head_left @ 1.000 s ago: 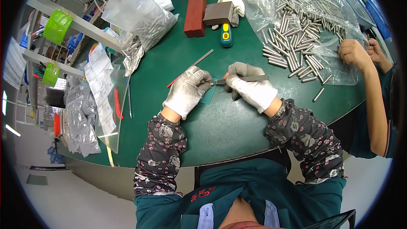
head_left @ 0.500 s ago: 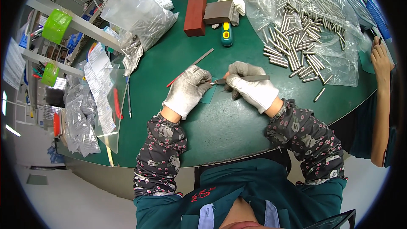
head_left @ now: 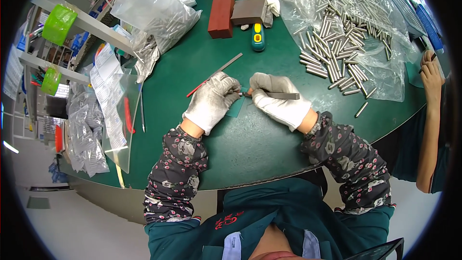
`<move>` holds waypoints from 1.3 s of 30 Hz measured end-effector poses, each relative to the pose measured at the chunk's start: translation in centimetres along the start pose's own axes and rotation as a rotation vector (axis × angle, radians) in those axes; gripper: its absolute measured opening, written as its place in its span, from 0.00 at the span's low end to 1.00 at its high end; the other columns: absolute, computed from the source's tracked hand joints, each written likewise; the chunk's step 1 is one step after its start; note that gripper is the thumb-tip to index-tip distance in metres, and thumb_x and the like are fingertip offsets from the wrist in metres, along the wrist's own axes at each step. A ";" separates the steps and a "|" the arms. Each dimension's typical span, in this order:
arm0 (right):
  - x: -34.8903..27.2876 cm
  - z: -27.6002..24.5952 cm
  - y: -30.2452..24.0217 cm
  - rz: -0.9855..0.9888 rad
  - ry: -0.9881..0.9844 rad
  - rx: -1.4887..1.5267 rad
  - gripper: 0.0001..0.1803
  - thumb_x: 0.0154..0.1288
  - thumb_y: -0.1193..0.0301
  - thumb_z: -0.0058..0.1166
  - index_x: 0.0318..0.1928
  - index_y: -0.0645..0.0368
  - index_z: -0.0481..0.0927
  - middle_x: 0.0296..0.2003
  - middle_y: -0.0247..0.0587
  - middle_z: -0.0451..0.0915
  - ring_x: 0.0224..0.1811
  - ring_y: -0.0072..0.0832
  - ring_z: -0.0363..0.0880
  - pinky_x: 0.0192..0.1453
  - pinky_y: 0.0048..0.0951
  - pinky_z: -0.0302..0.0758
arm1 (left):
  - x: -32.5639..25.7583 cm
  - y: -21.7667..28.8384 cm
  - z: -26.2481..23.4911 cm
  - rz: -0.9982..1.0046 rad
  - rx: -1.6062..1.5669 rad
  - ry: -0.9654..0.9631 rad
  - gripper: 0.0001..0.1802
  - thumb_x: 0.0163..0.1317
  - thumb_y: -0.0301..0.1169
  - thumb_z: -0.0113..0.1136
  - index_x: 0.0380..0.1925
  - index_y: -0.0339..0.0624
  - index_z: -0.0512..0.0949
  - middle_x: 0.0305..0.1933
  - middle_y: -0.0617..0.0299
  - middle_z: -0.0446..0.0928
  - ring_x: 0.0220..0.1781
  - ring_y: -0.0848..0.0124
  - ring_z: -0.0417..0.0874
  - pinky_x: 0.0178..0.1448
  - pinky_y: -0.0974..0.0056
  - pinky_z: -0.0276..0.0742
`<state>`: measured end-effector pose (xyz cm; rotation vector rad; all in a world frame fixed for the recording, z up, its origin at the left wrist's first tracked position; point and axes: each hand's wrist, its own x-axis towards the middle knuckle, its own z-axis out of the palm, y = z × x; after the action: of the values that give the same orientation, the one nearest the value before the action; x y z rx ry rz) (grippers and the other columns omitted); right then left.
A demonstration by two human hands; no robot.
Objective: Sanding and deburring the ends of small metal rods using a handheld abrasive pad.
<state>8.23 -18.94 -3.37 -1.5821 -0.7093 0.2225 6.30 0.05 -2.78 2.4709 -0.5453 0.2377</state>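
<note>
"Where's the piece (head_left: 242,95)?"
"Over the pad (head_left: 234,111), left hand (head_left: 210,101) pinching it! Right hand (head_left: 279,100) grips the tool (head_left: 287,96), right of the pad."
"Done?"
"Looks underway; what's left, I can't tell."

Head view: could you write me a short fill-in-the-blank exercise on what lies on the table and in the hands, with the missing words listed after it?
1. The flat grey tool is held by the ____ hand.
2. The thin strip beside the left hand is coloured ____ at its nearer end.
3. The heaped metal pins lie on clear ____ sheeting.
4. The handle on the near side of the grey block is green and ____.

Missing words: right; red; plastic; yellow.
</note>
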 end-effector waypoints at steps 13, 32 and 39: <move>-0.3 -0.5 -0.6 0.289 0.124 0.158 0.08 0.61 0.70 0.45 0.33 0.63 0.72 0.23 0.36 0.74 0.21 0.16 0.69 0.24 0.17 0.69 | -0.3 0.3 0.2 0.012 0.043 0.029 0.09 0.46 0.20 0.62 0.28 0.38 0.73 0.31 0.59 0.72 0.34 0.63 0.75 0.38 0.65 0.72; -0.4 -0.1 0.6 0.218 0.115 0.110 0.07 0.61 0.71 0.44 0.34 0.63 0.72 0.23 0.37 0.75 0.21 0.15 0.70 0.23 0.17 0.70 | -0.1 0.1 0.3 -0.009 0.027 0.029 0.09 0.46 0.21 0.62 0.29 0.38 0.74 0.30 0.59 0.72 0.33 0.63 0.75 0.38 0.65 0.72; -0.5 -0.2 0.4 0.207 0.132 0.100 0.07 0.61 0.72 0.44 0.35 0.62 0.72 0.24 0.36 0.75 0.21 0.16 0.70 0.24 0.17 0.70 | 0.1 0.2 0.3 -0.014 0.034 0.026 0.09 0.47 0.22 0.62 0.29 0.38 0.74 0.30 0.58 0.72 0.33 0.63 0.75 0.37 0.65 0.72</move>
<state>8.10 -19.38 -3.85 -1.5585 -0.4258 0.2976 6.33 -0.31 -2.90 2.5007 -0.5167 0.2747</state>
